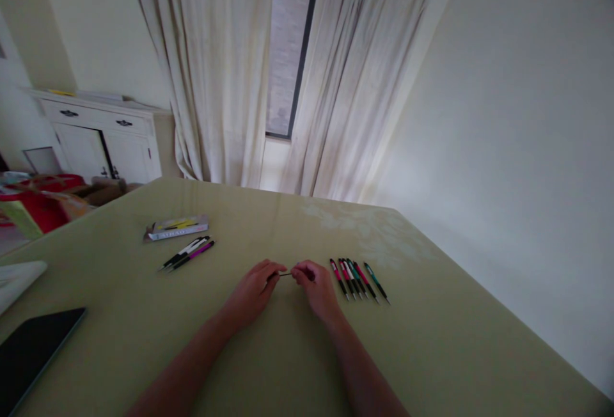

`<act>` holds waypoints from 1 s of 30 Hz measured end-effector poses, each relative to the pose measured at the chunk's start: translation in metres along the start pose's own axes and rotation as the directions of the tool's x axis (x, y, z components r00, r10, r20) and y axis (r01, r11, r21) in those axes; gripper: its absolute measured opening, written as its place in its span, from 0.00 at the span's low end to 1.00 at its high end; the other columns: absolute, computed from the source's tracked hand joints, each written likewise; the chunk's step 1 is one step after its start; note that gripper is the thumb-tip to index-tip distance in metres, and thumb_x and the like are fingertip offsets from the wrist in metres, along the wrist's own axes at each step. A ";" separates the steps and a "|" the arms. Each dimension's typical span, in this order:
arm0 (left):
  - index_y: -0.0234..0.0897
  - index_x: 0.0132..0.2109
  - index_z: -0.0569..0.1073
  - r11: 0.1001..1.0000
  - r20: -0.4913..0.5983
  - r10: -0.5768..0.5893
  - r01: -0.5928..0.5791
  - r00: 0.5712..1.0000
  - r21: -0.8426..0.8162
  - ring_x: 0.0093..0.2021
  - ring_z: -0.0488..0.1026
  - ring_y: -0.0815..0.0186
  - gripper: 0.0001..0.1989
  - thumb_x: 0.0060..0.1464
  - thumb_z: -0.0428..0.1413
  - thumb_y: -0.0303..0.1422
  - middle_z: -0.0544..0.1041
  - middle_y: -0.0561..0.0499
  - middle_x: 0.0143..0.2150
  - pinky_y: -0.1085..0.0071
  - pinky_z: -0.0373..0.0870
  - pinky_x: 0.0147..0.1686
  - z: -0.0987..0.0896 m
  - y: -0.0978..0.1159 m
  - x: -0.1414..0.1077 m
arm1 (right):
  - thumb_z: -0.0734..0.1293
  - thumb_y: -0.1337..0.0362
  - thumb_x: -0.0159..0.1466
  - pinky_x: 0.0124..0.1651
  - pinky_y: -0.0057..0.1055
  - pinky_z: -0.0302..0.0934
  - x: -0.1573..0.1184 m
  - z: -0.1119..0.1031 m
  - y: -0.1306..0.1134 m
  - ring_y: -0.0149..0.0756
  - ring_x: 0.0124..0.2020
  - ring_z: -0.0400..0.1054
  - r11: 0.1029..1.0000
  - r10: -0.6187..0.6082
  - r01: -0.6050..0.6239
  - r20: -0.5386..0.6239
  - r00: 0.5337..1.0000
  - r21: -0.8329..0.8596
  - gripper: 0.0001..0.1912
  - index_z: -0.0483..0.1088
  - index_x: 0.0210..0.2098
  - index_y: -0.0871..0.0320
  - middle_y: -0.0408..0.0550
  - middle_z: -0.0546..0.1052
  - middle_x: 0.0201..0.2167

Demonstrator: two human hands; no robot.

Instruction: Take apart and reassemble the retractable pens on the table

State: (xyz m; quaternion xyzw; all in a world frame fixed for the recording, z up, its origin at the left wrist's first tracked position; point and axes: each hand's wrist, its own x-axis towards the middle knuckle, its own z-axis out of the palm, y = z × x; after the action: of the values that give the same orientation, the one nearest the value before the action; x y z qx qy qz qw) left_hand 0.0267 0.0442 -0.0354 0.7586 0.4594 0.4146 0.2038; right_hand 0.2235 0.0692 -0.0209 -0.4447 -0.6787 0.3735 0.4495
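Above the middle of the table, my left hand [256, 289] and my right hand [316, 286] face each other with fingers pinched. A thin dark rod [285, 274], slim like a pen refill, spans the small gap between their fingertips. Its ends are hidden in the fingers. Something dark shows within my right hand's curl, too small to make out. Just right of that hand lies a row of several pens [357, 281] with pink, white and green upper barrels, black grips and silver tips. To the left lie a few more pens [188, 254], white, black and purple.
Behind the left pens lies a pen box [176, 228] with yellow print. A black tablet-like slab [36, 356] and a white object [19, 279] sit at the table's left edge. Beyond the pale green table [230, 212] are curtains [220, 71] and a white cabinet [103, 132].
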 end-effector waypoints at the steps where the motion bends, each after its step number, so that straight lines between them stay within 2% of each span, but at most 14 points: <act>1: 0.42 0.52 0.77 1.000 -0.004 -0.014 0.014 1.000 -0.012 0.50 0.75 0.59 0.14 0.68 0.48 0.33 0.79 0.47 0.48 0.61 0.70 0.53 -0.001 -0.001 0.000 | 0.70 0.56 0.62 0.33 0.29 0.61 0.001 -0.001 0.002 0.37 0.28 0.70 1.000 0.009 -0.009 -0.015 1.000 0.013 0.11 0.78 0.32 0.58 0.44 0.77 0.24; 4: 0.41 0.51 0.76 0.999 -0.030 -0.048 0.047 0.998 -0.027 0.49 0.76 0.58 0.13 0.67 0.49 0.34 0.80 0.46 0.47 0.61 0.71 0.53 -0.005 -0.003 0.002 | 0.70 0.56 0.61 0.32 0.30 0.62 0.006 -0.005 0.013 0.37 0.28 0.70 0.998 0.032 -0.028 -0.066 0.997 0.061 0.12 0.78 0.33 0.58 0.44 0.77 0.24; 9: 0.40 0.44 0.76 0.997 -0.079 -0.072 0.071 0.994 -0.015 0.46 0.76 0.59 0.11 0.65 0.50 0.35 0.80 0.47 0.43 0.61 0.71 0.50 -0.010 -0.006 0.005 | 0.70 0.54 0.60 0.34 0.31 0.64 0.013 -0.008 0.026 0.39 0.31 0.72 0.993 0.046 -0.034 -0.107 0.993 0.110 0.13 0.78 0.37 0.57 0.46 0.79 0.28; 16: 0.39 0.42 0.76 0.995 -0.123 -0.094 0.096 0.988 0.013 0.40 0.75 0.61 0.10 0.64 0.51 0.35 0.79 0.47 0.40 0.65 0.72 0.42 -0.010 -0.005 0.005 | 0.71 0.55 0.60 0.34 0.31 0.65 0.012 -0.009 0.028 0.38 0.30 0.72 0.988 0.057 -0.038 -0.129 0.990 0.152 0.13 0.78 0.37 0.57 0.46 0.79 0.28; 21: 0.40 0.42 0.80 0.993 -0.124 -0.103 0.108 0.987 0.039 0.34 0.74 0.63 0.12 0.65 0.52 0.37 0.80 0.48 0.38 0.67 0.71 0.37 -0.013 -0.003 0.006 | 0.73 0.53 0.59 0.34 0.32 0.66 0.014 -0.009 0.031 0.38 0.30 0.72 0.982 0.060 -0.031 -0.154 0.986 0.185 0.14 0.78 0.38 0.57 0.47 0.80 0.29; 26: 0.41 0.42 0.82 0.990 -0.158 -0.121 0.130 0.980 0.049 0.37 0.76 0.60 0.15 0.64 0.53 0.41 0.82 0.47 0.39 0.64 0.73 0.41 -0.015 -0.006 0.006 | 0.73 0.52 0.58 0.38 0.36 0.70 0.014 -0.014 0.031 0.41 0.34 0.75 0.965 0.116 -0.051 -0.244 0.963 0.257 0.17 0.77 0.40 0.57 0.50 0.81 0.33; 30: 0.41 0.44 0.82 0.970 -0.211 -0.228 0.241 0.950 0.035 0.37 0.78 0.57 0.15 0.61 0.55 0.43 0.85 0.46 0.41 0.60 0.74 0.43 -0.017 -0.012 0.006 | 0.73 0.53 0.59 0.40 0.38 0.71 0.013 -0.018 0.030 0.44 0.38 0.77 0.952 0.137 -0.047 -0.284 0.949 0.304 0.17 0.75 0.43 0.55 0.50 0.80 0.34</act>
State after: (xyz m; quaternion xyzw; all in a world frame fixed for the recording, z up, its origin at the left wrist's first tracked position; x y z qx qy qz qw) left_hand 0.0081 0.0545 -0.0315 0.6575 0.5772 0.4496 0.1802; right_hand 0.2459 0.0928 -0.0388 -0.4563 -0.5173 0.4185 0.5908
